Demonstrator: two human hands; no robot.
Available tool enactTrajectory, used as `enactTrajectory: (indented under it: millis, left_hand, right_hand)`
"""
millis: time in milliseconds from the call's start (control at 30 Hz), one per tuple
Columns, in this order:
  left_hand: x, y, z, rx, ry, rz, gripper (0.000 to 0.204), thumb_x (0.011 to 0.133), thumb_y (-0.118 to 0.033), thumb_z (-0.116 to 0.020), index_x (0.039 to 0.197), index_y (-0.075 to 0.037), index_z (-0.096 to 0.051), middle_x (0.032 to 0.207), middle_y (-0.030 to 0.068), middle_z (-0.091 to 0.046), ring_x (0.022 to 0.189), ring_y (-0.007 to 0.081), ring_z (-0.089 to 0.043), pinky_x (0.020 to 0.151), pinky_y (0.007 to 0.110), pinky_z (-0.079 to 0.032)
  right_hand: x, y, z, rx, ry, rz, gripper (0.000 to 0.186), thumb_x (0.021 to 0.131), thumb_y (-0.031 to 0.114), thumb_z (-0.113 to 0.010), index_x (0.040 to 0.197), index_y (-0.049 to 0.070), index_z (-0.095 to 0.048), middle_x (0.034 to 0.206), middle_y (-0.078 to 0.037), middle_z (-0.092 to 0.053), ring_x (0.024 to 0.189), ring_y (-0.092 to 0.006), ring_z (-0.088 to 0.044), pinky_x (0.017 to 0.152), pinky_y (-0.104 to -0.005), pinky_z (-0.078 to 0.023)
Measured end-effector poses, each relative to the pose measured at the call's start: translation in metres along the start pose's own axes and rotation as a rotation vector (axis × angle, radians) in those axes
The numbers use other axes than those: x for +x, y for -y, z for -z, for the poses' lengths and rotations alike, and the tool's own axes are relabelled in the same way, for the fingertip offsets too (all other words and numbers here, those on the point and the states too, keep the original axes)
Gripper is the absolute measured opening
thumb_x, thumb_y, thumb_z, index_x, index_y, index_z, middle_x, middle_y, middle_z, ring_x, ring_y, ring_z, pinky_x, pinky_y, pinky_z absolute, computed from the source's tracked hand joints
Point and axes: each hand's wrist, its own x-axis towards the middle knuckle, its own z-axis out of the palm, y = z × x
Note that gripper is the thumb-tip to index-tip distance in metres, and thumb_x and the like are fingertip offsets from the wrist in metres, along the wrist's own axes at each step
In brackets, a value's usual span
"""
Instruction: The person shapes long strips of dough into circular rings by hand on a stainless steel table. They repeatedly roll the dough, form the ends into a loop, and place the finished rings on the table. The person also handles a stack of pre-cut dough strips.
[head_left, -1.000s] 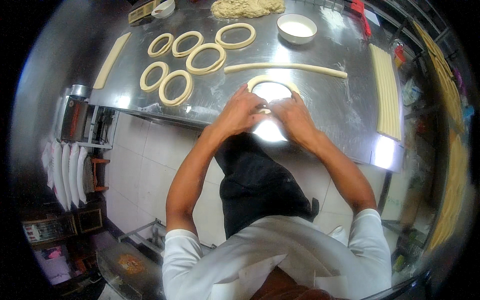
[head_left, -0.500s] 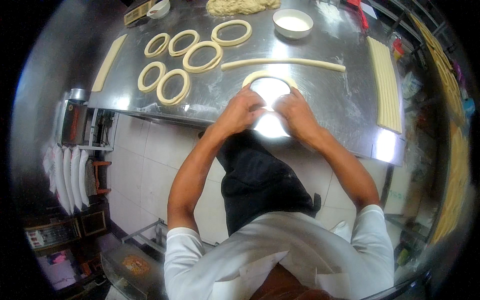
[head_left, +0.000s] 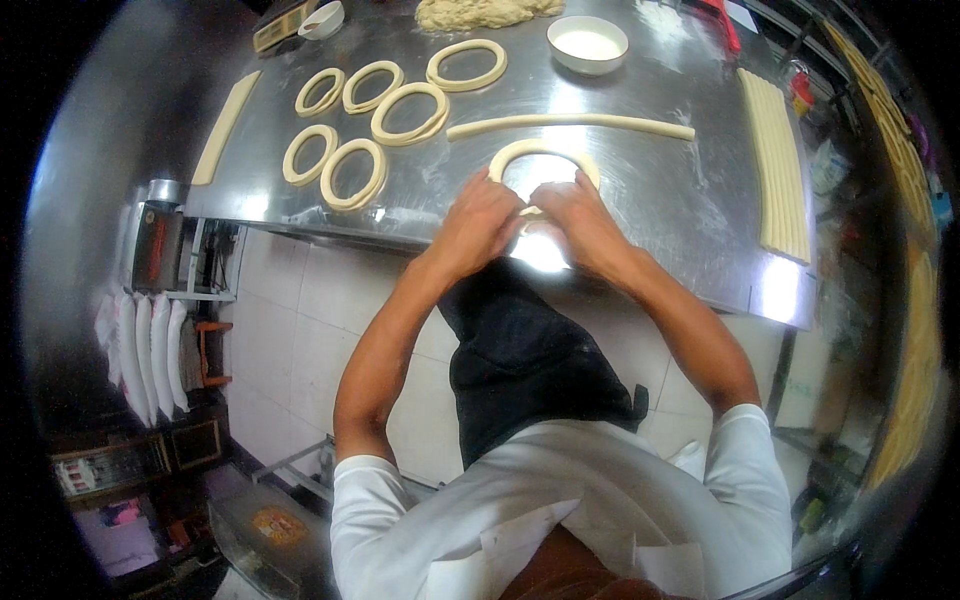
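Note:
A dough rope (head_left: 543, 148) is bent into a ring near the table's front edge, its rounded far side lying on the metal. My left hand (head_left: 483, 216) is closed on its near left part, and my right hand (head_left: 573, 214) on its near right part. The hands almost meet at the near side, where the fingers hide most of the rope's ends. Just beyond lies a straight dough rope (head_left: 570, 122). To the left rest several dough rings (head_left: 352, 174), some of them doubled or overlapping.
The steel table (head_left: 640, 215) carries a white bowl of pale liquid (head_left: 588, 45) and a dough lump (head_left: 488, 14) at the back. Dough strips (head_left: 778, 165) line its right edge; a flat dough strip (head_left: 225, 128) lies at the left. A rack with trays (head_left: 905, 290) stands far right.
My hands have drawn closer together, the right one shifting left, and the near ends of the dough rope have come together between them. The view has shifted slightly.

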Motion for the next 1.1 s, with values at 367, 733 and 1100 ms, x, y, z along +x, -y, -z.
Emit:
enactTrajectory:
  millis: [367, 733, 1100]
  left_hand:
    - [-0.005, -0.005, 0.004, 0.014, -0.019, -0.001, 0.029, 0.086, -0.005, -0.079, 0.112, -0.005, -0.068, 0.109, 0.0123, -0.070, 0.107, 0.0349, -0.067, 0.117, 0.060, -0.041]
    - [-0.002, 0.000, -0.009, -0.087, -0.016, 0.000, 0.026, 0.087, -0.007, -0.078, 0.111, -0.007, -0.068, 0.103, 0.0126, -0.069, 0.105, 0.0358, -0.067, 0.119, 0.059, -0.040]
    - [-0.009, -0.004, -0.002, -0.033, -0.049, 0.033, 0.030, 0.084, -0.002, -0.075, 0.112, -0.005, -0.065, 0.109, 0.0132, -0.070, 0.109, 0.0357, -0.067, 0.120, 0.061, -0.038]
  right_hand:
    - [-0.003, -0.006, 0.001, -0.003, 0.017, -0.005, 0.030, 0.096, 0.033, -0.071, 0.109, 0.006, -0.076, 0.121, -0.011, -0.071, 0.124, -0.0314, -0.061, 0.120, -0.0640, -0.025]
    - [0.000, -0.003, -0.001, 0.011, 0.029, -0.006, 0.025, 0.094, 0.023, -0.069, 0.109, 0.005, -0.077, 0.123, -0.013, -0.070, 0.129, -0.0311, -0.059, 0.122, -0.0667, -0.023]
    - [0.004, 0.005, 0.006, 0.000, 0.058, -0.046, 0.023, 0.093, 0.026, -0.073, 0.101, 0.005, -0.077, 0.118, -0.012, -0.070, 0.124, -0.0314, -0.061, 0.123, -0.0645, -0.023]
